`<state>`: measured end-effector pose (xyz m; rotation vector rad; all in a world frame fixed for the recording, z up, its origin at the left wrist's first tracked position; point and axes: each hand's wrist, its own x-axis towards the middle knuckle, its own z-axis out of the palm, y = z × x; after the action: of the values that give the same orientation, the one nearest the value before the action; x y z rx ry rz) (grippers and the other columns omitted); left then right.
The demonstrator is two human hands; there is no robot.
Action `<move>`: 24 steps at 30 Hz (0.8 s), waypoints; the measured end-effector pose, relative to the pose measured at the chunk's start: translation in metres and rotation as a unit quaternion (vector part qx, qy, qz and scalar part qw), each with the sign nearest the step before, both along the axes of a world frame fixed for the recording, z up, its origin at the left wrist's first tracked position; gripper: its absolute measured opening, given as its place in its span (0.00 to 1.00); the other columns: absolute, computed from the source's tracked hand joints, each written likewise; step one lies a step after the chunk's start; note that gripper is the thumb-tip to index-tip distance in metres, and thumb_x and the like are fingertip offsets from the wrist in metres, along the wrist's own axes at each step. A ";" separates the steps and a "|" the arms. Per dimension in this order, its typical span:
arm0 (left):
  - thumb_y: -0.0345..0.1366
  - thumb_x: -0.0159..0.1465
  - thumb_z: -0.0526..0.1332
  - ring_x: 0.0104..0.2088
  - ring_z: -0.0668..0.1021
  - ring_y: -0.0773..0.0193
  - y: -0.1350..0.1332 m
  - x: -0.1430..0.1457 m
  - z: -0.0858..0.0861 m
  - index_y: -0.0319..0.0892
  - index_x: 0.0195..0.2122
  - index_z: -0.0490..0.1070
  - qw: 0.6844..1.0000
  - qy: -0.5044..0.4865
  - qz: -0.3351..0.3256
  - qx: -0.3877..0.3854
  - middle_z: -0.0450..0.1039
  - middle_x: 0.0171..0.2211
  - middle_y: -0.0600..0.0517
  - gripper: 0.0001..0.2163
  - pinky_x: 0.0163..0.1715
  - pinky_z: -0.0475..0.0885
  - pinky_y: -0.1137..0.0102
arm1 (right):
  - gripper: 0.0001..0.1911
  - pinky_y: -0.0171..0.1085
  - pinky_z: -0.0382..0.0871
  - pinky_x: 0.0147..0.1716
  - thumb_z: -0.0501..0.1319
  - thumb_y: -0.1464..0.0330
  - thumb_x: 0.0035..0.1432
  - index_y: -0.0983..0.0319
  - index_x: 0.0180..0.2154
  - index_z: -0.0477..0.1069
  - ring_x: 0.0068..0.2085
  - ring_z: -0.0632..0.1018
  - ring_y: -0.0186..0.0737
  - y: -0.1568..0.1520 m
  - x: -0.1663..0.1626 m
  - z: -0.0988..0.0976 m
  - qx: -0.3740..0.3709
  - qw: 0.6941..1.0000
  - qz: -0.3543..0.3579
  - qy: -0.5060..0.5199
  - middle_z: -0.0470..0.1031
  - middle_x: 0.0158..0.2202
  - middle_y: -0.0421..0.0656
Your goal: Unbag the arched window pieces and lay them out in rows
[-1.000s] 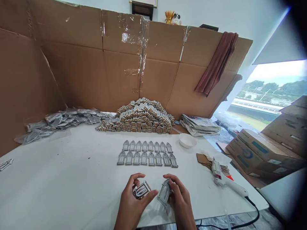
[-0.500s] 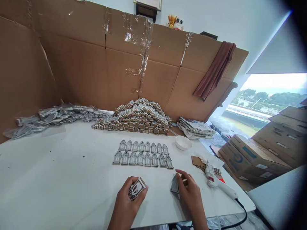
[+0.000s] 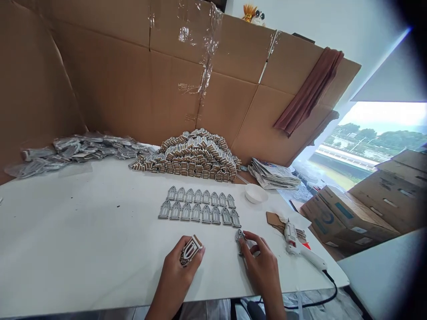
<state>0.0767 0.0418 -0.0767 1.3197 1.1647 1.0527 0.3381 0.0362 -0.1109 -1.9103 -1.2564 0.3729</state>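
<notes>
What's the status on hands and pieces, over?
Left hand: holding white-framed piece. Right hand: touching grey piece by front row. Glue gun: off right, untouched.

The left hand point(image 3: 180, 263) hides part of the arched piece point(image 3: 191, 250) it grips, the right hand point(image 3: 262, 260) covers part of a grey piece point(image 3: 239, 238), and right of both, boxes point(image 3: 375, 200) are cut off.

- A dark red towel point(image 3: 310, 91) draped over the cardboard screen point(image 3: 173, 75)
- Newspapers point(image 3: 275, 173) stacked near the screen's foot
- Cardboard boxes point(image 3: 347, 213) over by the window point(image 3: 370, 138)
- A black-eyed figurine point(image 3: 258, 18) peeking above the screen
</notes>
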 end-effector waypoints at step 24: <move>0.52 0.68 0.68 0.33 0.73 0.62 -0.001 0.003 0.003 0.45 0.39 0.75 1.000 -0.010 -0.014 0.024 0.71 0.32 0.55 0.15 0.35 0.69 0.72 | 0.25 0.35 0.76 0.28 0.64 0.46 0.66 0.57 0.51 0.82 0.40 0.82 0.46 -0.035 -0.045 0.039 0.109 0.989 0.022 0.094 0.81 0.52 0.52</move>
<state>0.0792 0.0412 -0.0741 1.3552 1.1093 1.0767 0.2931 0.0015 -0.0720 -1.6263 -1.1656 0.4111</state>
